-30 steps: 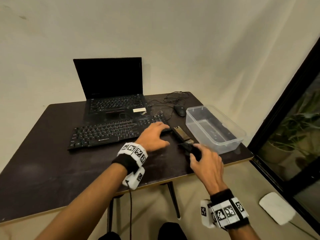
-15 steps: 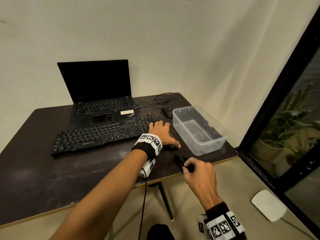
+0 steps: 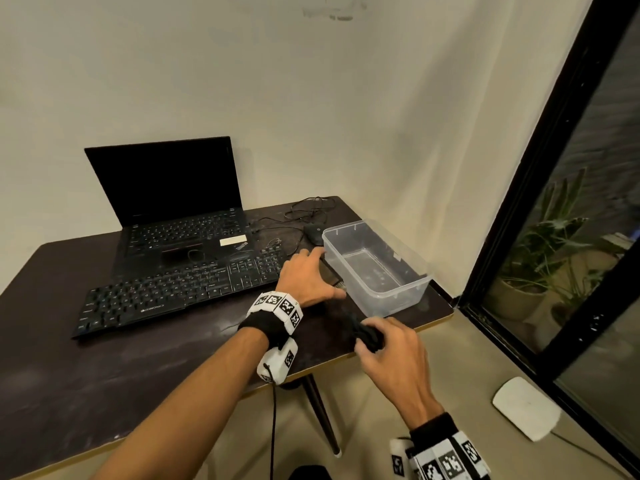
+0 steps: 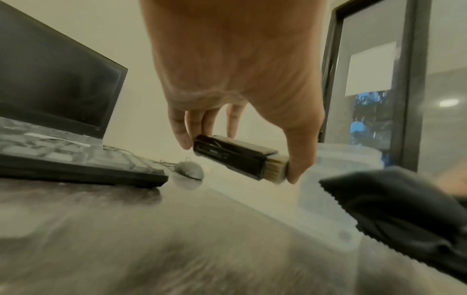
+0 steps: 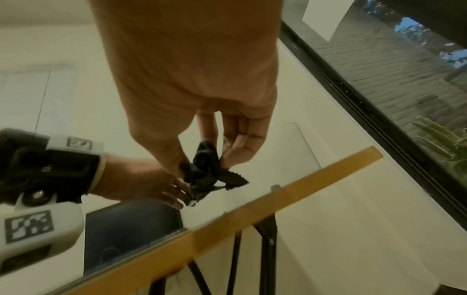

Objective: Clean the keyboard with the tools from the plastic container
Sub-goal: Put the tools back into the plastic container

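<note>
A black keyboard (image 3: pixel 180 289) lies on the dark table (image 3: pixel 104 375) in front of a laptop. My left hand (image 3: pixel 306 277) pinches a dark brush (image 4: pixel 237 157) with pale bristles by its two ends, between thumb and fingers, just above the table and right of the keyboard. My right hand (image 3: pixel 391 351) holds a crumpled black cloth (image 3: pixel 369 336) with a zigzag edge near the table's front edge; the same cloth (image 5: pixel 204 165) shows pinched in the right wrist view. The clear plastic container (image 3: pixel 375 265) stands empty at the right.
An open laptop (image 3: pixel 173 202) stands behind the keyboard. A black mouse (image 3: pixel 313 233) and tangled cables (image 3: pixel 308 207) lie at the back right. A glass door with a black frame (image 3: pixel 540 168) is on the right, and a white pad (image 3: pixel 526 407) lies on the floor.
My left hand has moved from the keyboard's right end onto the brush and taken hold of it. My right hand has drawn the black cloth back toward the table's front edge.
</note>
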Demonstrator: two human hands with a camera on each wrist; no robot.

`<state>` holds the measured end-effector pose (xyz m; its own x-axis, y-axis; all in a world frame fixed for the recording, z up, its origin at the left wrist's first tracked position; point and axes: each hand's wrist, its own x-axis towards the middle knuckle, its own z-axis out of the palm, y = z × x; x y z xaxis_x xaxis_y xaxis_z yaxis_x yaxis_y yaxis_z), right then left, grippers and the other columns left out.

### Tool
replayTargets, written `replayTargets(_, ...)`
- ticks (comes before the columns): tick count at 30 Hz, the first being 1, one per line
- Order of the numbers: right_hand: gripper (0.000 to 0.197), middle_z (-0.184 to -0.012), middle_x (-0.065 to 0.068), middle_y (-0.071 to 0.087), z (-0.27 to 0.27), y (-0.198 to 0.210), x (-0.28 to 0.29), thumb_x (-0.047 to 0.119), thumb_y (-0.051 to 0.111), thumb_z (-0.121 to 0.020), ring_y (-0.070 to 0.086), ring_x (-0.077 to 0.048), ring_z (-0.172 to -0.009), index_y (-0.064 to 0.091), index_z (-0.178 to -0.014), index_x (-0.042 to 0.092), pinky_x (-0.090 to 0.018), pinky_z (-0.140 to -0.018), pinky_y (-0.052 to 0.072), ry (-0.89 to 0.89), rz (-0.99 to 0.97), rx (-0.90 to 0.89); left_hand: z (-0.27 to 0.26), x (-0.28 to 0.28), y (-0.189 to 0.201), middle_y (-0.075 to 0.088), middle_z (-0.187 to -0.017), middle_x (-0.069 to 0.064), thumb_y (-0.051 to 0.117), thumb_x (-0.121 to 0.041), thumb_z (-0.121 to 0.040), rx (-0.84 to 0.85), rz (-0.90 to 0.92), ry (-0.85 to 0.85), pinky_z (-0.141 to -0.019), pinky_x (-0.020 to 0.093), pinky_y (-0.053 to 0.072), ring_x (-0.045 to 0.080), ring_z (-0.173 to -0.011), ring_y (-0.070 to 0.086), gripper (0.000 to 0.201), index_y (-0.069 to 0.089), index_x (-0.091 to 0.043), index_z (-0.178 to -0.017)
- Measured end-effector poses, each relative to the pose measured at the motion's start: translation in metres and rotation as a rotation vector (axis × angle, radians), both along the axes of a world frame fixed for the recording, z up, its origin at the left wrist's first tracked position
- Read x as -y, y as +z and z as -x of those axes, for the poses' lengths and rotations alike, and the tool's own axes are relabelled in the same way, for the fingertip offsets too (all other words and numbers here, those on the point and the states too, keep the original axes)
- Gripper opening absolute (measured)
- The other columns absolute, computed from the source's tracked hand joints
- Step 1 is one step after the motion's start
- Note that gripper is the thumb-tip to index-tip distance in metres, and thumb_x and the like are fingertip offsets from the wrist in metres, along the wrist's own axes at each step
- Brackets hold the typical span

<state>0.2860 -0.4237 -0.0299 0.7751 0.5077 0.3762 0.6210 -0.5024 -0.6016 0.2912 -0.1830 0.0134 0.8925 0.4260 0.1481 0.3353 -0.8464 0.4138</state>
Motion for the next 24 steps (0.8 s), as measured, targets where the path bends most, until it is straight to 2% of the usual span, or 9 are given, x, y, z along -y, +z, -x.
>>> replayTargets(2,0.024,-0.092,0.015,0.071,-0.004,0.02,0.01,0.021,0.086,-0.081,0.065,-0.001,-0.083,0.077,-0.103,0.025,-0.01,-0.071,0.048,0.006,-0.145,0.03,0.004,0.001,0.014,0.057,-0.13,0.004,0.082,-0.074,-0.059,0.14,0.055,-0.01,-0.106,0.044,0.046,0.026,-0.122,0.054,0.107,0.045,-0.029,-0.148)
replayTargets(4,0.026,-0.091,0.016,0.073,-0.015,0.044,0.019,0.018,0.087,-0.082,0.069,0.0,-0.083,0.078,-0.105,0.025,-0.018,-0.072,0.055,-0.021,-0.256,0.083,0.003,0.008,0.031,0.055,-0.13,0.0,0.083,-0.072,-0.06,0.232,0.079,-0.038,-0.106,0.042,0.046,0.022,-0.122,0.053,0.105,0.045,-0.03,-0.148)
replayTargets(7,0.024,-0.089,0.012,0.074,-0.046,0.076,0.029,0.018,0.087,-0.083,0.071,-0.009,-0.082,0.079,-0.105,0.023,-0.031,-0.075,0.059,-0.122,-0.309,0.126,-0.012,0.026,0.055,0.056,-0.134,0.002,0.081,-0.074,-0.06,0.234,0.037,-0.096,-0.108,0.045,0.046,0.023,-0.123,0.054,0.107,0.043,-0.028,-0.149)
replayTargets(9,0.021,-0.088,0.012,0.072,-0.07,0.093,0.03,0.022,0.085,-0.086,0.069,-0.012,-0.085,0.079,-0.107,0.023,-0.031,-0.078,0.057,-0.163,-0.224,0.092,-0.029,0.042,0.064,0.059,-0.135,0.004,0.079,-0.076,-0.06,0.162,0.007,-0.126,-0.109,0.048,0.046,0.025,-0.123,0.056,0.108,0.044,-0.026,-0.149)
replayTargets(12,0.023,-0.091,0.005,0.078,-0.109,0.103,0.018,0.025,0.083,-0.086,0.07,-0.017,-0.088,0.081,-0.109,0.024,-0.029,-0.078,0.053,-0.166,0.002,-0.008,-0.055,0.064,0.066,0.063,-0.13,0.005,0.081,-0.068,-0.061,0.008,-0.026,-0.146,-0.108,0.047,0.044,0.027,-0.12,0.059,0.101,0.049,-0.018,-0.143)
replayTargets(14,0.026,-0.097,0.0,0.08,-0.129,0.103,0.006,0.027,0.084,-0.082,0.073,-0.022,-0.092,0.082,-0.107,0.027,-0.032,-0.079,0.057,-0.156,0.175,-0.032,-0.07,0.076,0.061,0.066,-0.117,0.004,0.08,-0.063,-0.06,-0.108,-0.088,-0.136,-0.105,0.046,0.044,0.028,-0.112,0.062,0.094,0.052,-0.014,-0.136)
replayTargets(17,0.027,-0.101,-0.006,0.079,-0.149,0.098,-0.013,0.019,0.082,-0.08,0.072,-0.026,-0.095,0.082,-0.106,0.023,-0.034,-0.084,0.06,-0.115,0.367,-0.053,-0.086,0.082,0.048,0.066,-0.101,0.003,0.079,-0.057,-0.069,-0.246,-0.136,-0.116,-0.104,0.048,0.042,0.03,-0.104,0.065,0.071,0.053,-0.014,-0.119)
replayTargets(20,0.024,-0.106,-0.01,0.076,-0.162,0.088,-0.029,0.017,0.08,-0.083,0.071,-0.029,-0.099,0.08,-0.107,0.015,-0.035,-0.086,0.059,-0.091,0.519,-0.061,-0.094,0.082,0.036,0.063,-0.098,0.003,0.076,-0.052,-0.077,-0.313,-0.152,-0.122,-0.104,0.047,0.043,0.031,-0.103,0.065,0.053,0.049,-0.017,-0.106)
replayTargets(24,0.022,-0.11,-0.013,0.076,-0.175,0.072,-0.045,0.018,0.076,-0.087,0.072,-0.032,-0.102,0.078,-0.108,0.011,-0.037,-0.089,0.06,-0.032,0.6,-0.092,-0.097,0.081,0.025,0.053,-0.082,-0.002,0.074,-0.047,-0.081,-0.351,-0.204,-0.112,-0.105,0.044,0.046,0.028,-0.089,0.059,0.038,0.058,-0.015,-0.096)
